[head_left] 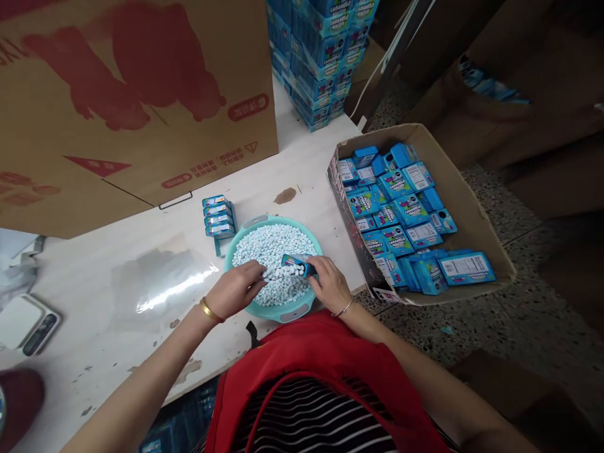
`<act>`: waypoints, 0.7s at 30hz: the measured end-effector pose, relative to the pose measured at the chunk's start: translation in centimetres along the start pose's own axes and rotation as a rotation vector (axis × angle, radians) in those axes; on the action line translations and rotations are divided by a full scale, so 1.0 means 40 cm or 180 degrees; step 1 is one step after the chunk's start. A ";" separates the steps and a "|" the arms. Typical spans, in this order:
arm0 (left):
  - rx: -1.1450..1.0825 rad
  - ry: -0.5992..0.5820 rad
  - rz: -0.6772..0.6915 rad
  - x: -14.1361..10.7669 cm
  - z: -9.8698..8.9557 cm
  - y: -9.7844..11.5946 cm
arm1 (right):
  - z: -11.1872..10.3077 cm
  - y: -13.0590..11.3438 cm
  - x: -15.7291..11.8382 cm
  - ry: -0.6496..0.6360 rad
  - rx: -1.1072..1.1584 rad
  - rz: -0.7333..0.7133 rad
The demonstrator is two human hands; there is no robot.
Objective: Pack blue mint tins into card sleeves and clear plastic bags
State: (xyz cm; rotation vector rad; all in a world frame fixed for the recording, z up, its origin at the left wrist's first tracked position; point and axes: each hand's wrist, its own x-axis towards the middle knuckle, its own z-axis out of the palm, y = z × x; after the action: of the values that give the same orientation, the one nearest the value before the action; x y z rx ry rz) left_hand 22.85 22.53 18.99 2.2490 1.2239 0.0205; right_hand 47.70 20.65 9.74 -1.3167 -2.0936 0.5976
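Seen from above, a round teal plastic basin (229, 257) sits at the centre of the frame on a white, stained tabletop (257, 189), heaped with small, pale blue, rounded pellets (278, 236). Over it, the right hand (331, 284) is partly closed around a small blue printed carton (298, 264), which lies tilted above the pellets, with some of them at its edge. The left hand (237, 289), a gold bangle at its wrist, is curled with thumb and fingers close together at the pellets; whether it pinches any I cannot tell. Just beside the basin's upper left stands a short row of similar blue cartons (219, 217). At right, a worn brown cardboard box (465, 207) holds many glossy blue cartons, jumbled. Plastic-wrapped carton stacks (318, 63) rise at upper centre, beside a large brown cardboard box with red print (207, 56). A clear, shiny plastic sheet (155, 289) lies flat at left, near a white scale (28, 324).
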 end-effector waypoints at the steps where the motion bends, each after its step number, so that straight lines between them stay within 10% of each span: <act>1: 0.0216 -0.0112 -0.0064 0.004 -0.012 0.017 | 0.006 -0.006 0.002 -0.0019 0.0000 -0.0063; 12: 0.1544 -0.0620 -0.0394 0.022 -0.102 0.184 | 0.041 -0.024 -0.001 -0.0136 0.0264 -0.0094; 17: 0.1321 -0.0170 -0.0904 -0.018 -0.062 0.048 | 0.026 -0.009 -0.008 -0.0056 0.0398 0.0156; 21: 0.0709 -0.0406 -0.1383 -0.016 0.100 -0.112 | -0.015 0.010 -0.015 0.0079 0.0499 0.0515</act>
State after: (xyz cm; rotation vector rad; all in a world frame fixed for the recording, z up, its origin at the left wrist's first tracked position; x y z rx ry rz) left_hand 20.14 21.99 13.62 2.0754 1.6833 -0.4372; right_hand 48.56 20.32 9.78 -1.4034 -1.8905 0.7931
